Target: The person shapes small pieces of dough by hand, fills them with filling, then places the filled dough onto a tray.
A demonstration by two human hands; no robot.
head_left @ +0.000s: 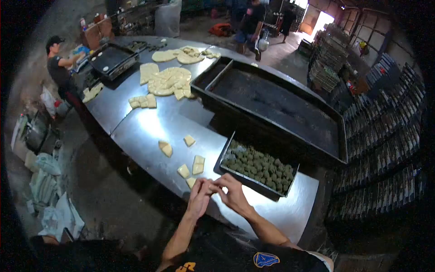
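Note:
My left hand (pixel 199 197) and my right hand (pixel 232 192) meet over the front edge of the metal table (pixel 301 199). Their fingers are curled and pressed together at the tips; whatever lies between them is hidden. Just beyond my left hand are small pieces of pale dough (pixel 198 165), one partly covered by that hand. A dark rectangular tray (pixel 247 180) full of greenish-brown filling balls (pixel 260 167) sits just past my right hand. Two more dough pieces (pixel 166 148) lie farther up the table.
Large cut sheets of dough (pixel 170 81) lie farther along the table. A big black baking tray (pixel 276 97) stands behind the filling tray. Another person (pixel 61 68) works at the far left beside a dark tray (pixel 113 59). Stacked racks (pixel 380 154) line the right side.

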